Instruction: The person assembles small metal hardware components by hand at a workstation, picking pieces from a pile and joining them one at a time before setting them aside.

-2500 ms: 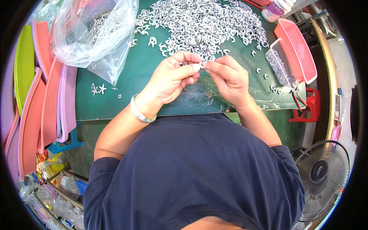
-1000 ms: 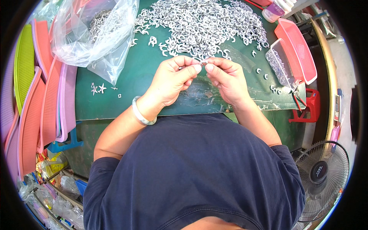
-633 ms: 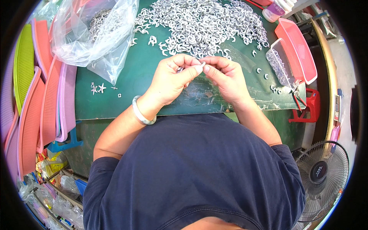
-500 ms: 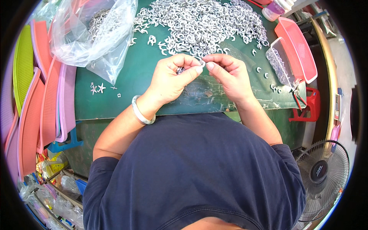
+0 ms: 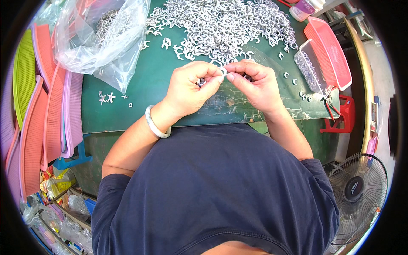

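Note:
My left hand (image 5: 190,87) is closed, its thumb and forefinger pinching a small silver C-shaped metal piece (image 5: 223,72). More small metal pieces (image 5: 201,81) show in the curl of its fingers. From the other side my right hand (image 5: 258,87) meets the same piece with closed thumb and forefinger. Something small and dark sits under its curled fingers, too shaded to name. Just beyond both hands spreads a large heap of similar C-shaped pieces (image 5: 229,29) on the green table (image 5: 140,112).
A clear plastic bag (image 5: 100,46) with metal pieces stands at the left, near a few star-shaped pieces (image 5: 111,97). Pink baskets (image 5: 329,51) and a clear tub (image 5: 309,70) are at the right. Stacked coloured baskets (image 5: 36,127) line the left; a fan (image 5: 355,191) stands lower right.
Both hands stay together in nearly the same place. The C-shaped piece shows more fully between the fingertips now. The view has shifted very slightly.

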The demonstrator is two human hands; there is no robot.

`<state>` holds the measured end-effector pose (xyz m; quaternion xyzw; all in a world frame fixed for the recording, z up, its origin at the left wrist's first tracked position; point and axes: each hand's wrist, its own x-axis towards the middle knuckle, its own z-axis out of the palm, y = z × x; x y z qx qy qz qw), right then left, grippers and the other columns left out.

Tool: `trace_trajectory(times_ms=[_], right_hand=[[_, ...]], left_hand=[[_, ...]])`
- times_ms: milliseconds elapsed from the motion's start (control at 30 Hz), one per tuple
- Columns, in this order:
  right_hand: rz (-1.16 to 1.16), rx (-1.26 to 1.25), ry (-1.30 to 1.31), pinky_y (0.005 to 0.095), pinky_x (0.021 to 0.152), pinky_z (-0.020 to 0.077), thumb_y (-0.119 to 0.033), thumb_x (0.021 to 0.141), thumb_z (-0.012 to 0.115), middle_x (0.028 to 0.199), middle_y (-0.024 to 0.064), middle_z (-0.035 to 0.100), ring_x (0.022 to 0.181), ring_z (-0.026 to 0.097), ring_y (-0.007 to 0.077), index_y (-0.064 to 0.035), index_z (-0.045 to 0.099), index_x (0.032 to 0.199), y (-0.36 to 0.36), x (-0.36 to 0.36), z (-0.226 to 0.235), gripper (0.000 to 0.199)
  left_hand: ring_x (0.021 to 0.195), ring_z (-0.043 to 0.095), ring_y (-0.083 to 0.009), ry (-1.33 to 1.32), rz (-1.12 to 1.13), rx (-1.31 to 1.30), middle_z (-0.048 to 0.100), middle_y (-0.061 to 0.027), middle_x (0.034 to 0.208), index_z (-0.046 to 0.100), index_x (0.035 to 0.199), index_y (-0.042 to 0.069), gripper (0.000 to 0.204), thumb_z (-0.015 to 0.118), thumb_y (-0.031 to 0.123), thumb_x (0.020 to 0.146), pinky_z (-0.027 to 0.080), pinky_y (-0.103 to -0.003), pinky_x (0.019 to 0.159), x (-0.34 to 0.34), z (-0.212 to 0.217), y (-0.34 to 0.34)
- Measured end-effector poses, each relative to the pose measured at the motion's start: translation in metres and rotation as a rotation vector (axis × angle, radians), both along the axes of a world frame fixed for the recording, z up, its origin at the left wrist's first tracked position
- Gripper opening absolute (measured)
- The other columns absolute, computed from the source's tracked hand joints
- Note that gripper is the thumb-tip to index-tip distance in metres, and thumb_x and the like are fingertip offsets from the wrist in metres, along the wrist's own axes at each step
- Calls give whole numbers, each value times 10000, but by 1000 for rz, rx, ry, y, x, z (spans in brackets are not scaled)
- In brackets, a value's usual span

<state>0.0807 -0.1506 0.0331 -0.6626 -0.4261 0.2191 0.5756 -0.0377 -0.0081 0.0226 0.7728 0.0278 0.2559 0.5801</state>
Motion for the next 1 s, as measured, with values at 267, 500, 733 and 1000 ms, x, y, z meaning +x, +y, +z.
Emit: trace_trajectory(times_ms=[267, 500, 733, 1000], right_hand=[[11, -13, -57, 211, 617, 435, -68, 803, 637, 818, 39, 644, 700, 550, 71, -17, 673, 927, -1, 2, 1, 138], [12, 12, -50, 212, 627, 438, -58, 807, 633, 817, 42, 642, 709, 552, 74, -9, 672, 920, -1, 1, 1, 130], [3, 5, 17, 211, 640, 443, -56, 812, 628, 821, 40, 642, 719, 555, 67, -6, 671, 918, 0, 0, -1, 125], [-10, -2, 124, 210, 645, 443, -61, 821, 623, 811, 30, 644, 714, 551, 63, 2, 669, 907, 1, -2, -2, 116]], left_hand=[[601, 488, -48, 7, 3, 63, 579, -1, 708, 645, 845, 13, 64, 641, 21, 782, 385, -196, 532, -1, 3, 0], [600, 494, -52, 13, 12, 91, 581, -10, 706, 644, 837, 10, 63, 645, 20, 775, 388, -198, 527, -2, 4, -1], [600, 503, -61, 11, 23, 93, 583, -16, 703, 642, 829, 11, 57, 644, 16, 772, 394, -203, 527, -2, 4, -2], [584, 500, -66, -1, 35, 133, 573, -12, 680, 637, 817, 18, 49, 639, 6, 769, 389, -212, 512, -1, 2, -2]])
